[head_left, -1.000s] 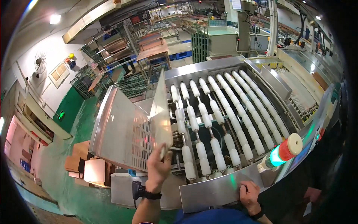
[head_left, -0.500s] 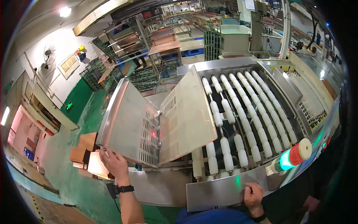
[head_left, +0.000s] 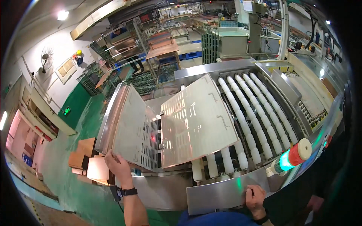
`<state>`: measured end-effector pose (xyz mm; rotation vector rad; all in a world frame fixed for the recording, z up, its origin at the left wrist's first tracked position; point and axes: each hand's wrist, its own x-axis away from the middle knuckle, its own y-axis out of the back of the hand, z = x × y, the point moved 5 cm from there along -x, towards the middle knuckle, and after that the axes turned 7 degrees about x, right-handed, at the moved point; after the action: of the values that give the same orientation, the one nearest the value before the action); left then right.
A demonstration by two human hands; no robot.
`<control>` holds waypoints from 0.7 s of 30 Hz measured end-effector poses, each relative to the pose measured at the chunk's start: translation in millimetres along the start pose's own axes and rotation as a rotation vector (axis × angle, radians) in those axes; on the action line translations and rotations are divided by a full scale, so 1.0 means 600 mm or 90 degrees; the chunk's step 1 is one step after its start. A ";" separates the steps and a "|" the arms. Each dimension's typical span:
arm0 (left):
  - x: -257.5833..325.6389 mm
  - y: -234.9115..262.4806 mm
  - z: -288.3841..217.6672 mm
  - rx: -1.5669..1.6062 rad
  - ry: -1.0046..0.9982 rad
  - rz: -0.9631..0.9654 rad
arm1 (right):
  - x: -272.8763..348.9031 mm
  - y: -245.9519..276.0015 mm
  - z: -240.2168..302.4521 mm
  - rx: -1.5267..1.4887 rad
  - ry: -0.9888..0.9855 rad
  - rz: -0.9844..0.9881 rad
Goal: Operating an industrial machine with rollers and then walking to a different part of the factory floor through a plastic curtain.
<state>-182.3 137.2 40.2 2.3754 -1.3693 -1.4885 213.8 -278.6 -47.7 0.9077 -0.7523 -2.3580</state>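
Note:
A stack of thin, pale, copper-edged panels (head_left: 132, 128) leans on the slanted metal rack at the left. My left hand (head_left: 118, 167) is beside the stack's lower front corner, its fingers partly bent and apart; I cannot make out whether they touch it. Another large pale panel (head_left: 196, 124) with faint line marks tilts over the rollers, resting on a slotted support. My right hand (head_left: 255, 197) rests, fingers curled with nothing visible in them, by the top of the metal guard plate (head_left: 222, 194) at the near edge.
White rollers (head_left: 249, 116) run in rows on the right. A lit signal lamp (head_left: 292, 156) juts over the near right corner. Brown boards and boxes (head_left: 85, 152) stand on the green floor at left. Racks, tables and a tank (head_left: 233, 41) fill the back.
The panel over the rollers has swung lower to the right, hiding more of them. My left hand has come slightly off the stack's edge. The right hand stays put.

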 end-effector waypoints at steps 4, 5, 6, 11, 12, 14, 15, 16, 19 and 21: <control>0.006 -0.032 0.024 0.238 0.163 -0.011 | -0.001 0.003 0.002 0.006 0.034 -0.033; 0.007 -0.041 0.030 0.254 0.177 0.003 | -0.001 0.003 0.001 0.000 0.029 -0.034; 0.008 -0.047 0.028 0.234 0.121 0.002 | 0.000 0.003 0.000 -0.005 0.025 -0.035; 0.016 -0.093 0.089 0.055 0.106 0.106 | 0.002 0.002 -0.005 0.009 0.035 -0.041; 0.016 -0.098 0.100 0.109 0.080 0.067 | 0.002 0.002 -0.003 0.012 0.055 -0.066; 0.021 -0.111 0.133 0.107 0.129 0.057 | 0.005 0.000 -0.010 0.004 0.028 -0.033; 0.022 -0.110 0.146 0.068 0.139 0.066 | 0.007 -0.003 -0.009 0.008 0.038 -0.026; 0.022 -0.114 0.157 0.040 0.174 0.078 | 0.008 -0.004 -0.010 0.013 0.036 -0.020; 0.013 -0.124 0.138 -0.018 0.020 0.112 | 0.010 -0.006 -0.019 0.028 -0.005 -0.007; 0.014 -0.107 0.124 0.012 -0.012 0.078 | 0.009 -0.002 -0.021 0.035 -0.012 -0.008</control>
<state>-193.6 200.8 -34.2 2.2471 -1.5101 -1.4767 218.8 -284.7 -58.8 0.9170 -0.8255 -2.3700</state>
